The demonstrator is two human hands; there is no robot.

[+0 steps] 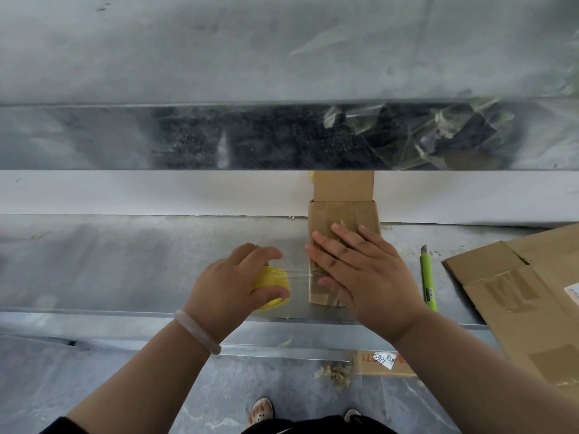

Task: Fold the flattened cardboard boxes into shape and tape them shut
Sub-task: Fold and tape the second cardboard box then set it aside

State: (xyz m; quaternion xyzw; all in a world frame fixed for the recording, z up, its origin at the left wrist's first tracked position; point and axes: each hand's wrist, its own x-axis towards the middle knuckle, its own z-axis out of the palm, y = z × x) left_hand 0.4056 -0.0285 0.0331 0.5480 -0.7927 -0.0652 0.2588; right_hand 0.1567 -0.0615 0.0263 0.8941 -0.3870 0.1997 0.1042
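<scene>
A small brown cardboard box [341, 214] lies on the metal table [125, 261], its far flap standing open toward the wall. My right hand [360, 270] lies flat on top of the box, fingers straight and pressing down. My left hand [232, 283] grips a yellow roll of clear tape [271, 281] just left of the box. A stretch of clear tape [302, 274] runs from the roll to the box's left side.
A green utility knife [427, 277] lies right of the box. A large flattened cardboard sheet [526, 292] with old tape strips covers the table's right end. A cardboard piece with a white label [383, 361] lies under the table edge. My feet show on the floor below.
</scene>
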